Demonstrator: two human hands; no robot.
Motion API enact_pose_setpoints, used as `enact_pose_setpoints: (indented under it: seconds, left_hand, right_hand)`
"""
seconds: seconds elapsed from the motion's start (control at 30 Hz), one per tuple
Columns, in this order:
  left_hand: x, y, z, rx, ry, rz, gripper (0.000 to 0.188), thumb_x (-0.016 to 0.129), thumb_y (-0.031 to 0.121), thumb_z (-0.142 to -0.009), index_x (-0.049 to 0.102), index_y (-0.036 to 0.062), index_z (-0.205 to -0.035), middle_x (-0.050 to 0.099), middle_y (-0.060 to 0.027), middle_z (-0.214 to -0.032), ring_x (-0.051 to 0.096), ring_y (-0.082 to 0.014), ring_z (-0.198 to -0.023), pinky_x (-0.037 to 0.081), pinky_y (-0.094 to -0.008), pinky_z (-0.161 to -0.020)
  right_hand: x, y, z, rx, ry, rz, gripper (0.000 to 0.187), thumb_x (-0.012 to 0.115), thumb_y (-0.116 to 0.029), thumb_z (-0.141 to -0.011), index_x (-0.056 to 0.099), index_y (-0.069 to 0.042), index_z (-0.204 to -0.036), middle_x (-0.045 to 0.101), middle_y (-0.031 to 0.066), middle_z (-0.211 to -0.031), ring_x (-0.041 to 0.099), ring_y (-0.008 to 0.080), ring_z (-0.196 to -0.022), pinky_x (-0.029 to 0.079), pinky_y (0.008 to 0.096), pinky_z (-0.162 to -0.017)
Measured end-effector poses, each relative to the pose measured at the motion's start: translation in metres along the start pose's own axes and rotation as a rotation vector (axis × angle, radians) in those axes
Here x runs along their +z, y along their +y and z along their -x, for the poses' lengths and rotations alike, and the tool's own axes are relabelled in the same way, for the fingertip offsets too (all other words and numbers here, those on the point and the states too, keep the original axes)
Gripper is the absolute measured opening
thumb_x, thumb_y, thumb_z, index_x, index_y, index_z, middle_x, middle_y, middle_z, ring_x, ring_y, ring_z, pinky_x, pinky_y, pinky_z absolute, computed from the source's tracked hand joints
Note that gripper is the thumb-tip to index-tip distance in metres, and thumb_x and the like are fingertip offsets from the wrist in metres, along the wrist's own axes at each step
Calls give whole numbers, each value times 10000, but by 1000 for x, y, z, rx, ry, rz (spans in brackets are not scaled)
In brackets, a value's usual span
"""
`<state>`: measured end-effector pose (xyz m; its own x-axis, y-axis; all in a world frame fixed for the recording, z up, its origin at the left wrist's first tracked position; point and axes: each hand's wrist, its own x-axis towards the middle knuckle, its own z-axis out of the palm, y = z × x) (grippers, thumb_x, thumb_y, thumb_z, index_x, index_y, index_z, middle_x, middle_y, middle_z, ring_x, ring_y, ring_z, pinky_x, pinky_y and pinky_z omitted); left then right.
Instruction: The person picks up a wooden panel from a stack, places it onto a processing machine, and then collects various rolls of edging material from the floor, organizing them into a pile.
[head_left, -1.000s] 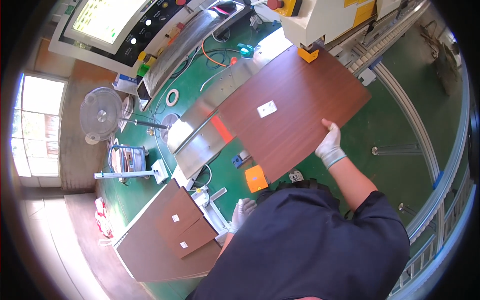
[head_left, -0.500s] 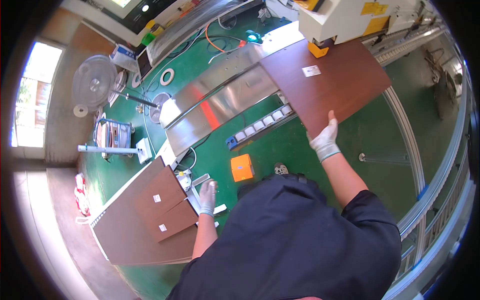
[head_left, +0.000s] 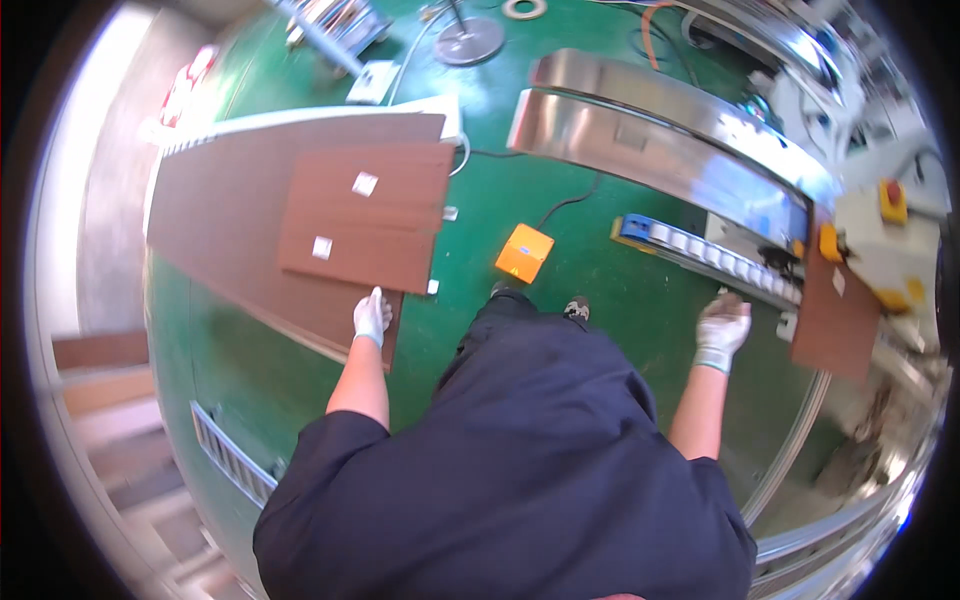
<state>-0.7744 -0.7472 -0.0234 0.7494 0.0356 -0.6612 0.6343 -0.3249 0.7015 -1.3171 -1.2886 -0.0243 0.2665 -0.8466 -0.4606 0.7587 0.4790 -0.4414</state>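
In the head view, one brown board [head_left: 836, 325] lay under the machine [head_left: 872, 222], seemingly partway through; two small boards [head_left: 405, 185] [head_left: 365, 262], apparently left to do, lay by the large board's [head_left: 215, 205] right edge. The right hand [head_left: 724, 325] was half-open, apparently empty; whether the left hand [head_left: 372, 315] pinched anything, I couldn't tell.

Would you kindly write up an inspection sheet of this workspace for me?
Surface: green floor; shiny metal table ahead right.
Materials: two small boards, white-labelled, lie on a large board; another board sits beside the cream machine.
Clutter: orange box on the floor.
Hands: left hand by the small boards' edge, contact unclear; right hand near the roller rail, nothing seen in it.
Cables: black cable beyond the orange box; orange hose farther off.
Surroundings: cart and round stand base, far side.
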Motion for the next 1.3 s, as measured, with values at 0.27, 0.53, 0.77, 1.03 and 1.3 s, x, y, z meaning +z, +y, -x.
enact_pose_setpoints:
  seconds: [0.27, 0.53, 0.77, 1.03, 1.3]
  left_hand:
    - [-20, 12, 1, -127, -110, -124, 442, 714, 504, -961, 679, 64, -971, 710, -51, -764, 625, -122, -548, 489, -260, -489]
    - [-36, 26, -1, -228, -273, -80, 461, 618, 524, -1007, 681, 67, -995, 735, -60, -830, 677, -151, -643, 543, -286, -602]
    - [-48, 28, 6, -280, -768, -38, 664, 472, 560, -1066, 556, 9, -1427, 684, -128, -1300, 679, -216, -1088, 535, -363, -959]
    - [13, 84, 50, -152, -894, 468, 704, 415, 603, -1070, 518, 12, -1439, 678, -174, -1298, 686, -296, -1100, 552, -405, -980]
    - [61, 200, 2, -254, -511, 1324, 683, 414, 638, -1032, 495, 156, -1508, 504, -79, -1567, 448, -304, -1448, 394, -515, -1183]
  right_hand:
    - [150, 303, 90, 772, -350, 1081, 455, 644, -379, -1019, 606, -46, -1326, 708, 112, -1171, 683, 210, -1023, 541, 323, -875]
    - [217, 456, 80, 891, -514, 1325, 624, 648, -435, -995, 509, -34, -1454, 597, 164, -1420, 611, 333, -1255, 520, 411, -990]
    - [286, 523, 43, 862, -396, 1074, 539, 700, -351, -971, 530, -82, -1407, 599, 143, -1415, 580, 313, -1297, 486, 461, -1042]
    - [391, 475, 82, 642, -721, 1200, 260, 701, -369, -937, 706, -110, -959, 639, -4, -776, 560, 111, -651, 380, 269, -559]
    - [377, 372, 139, 225, -1049, 1265, 484, 758, -205, -944, 609, 67, -1316, 689, 79, -1198, 636, 157, -1038, 548, 333, -900]
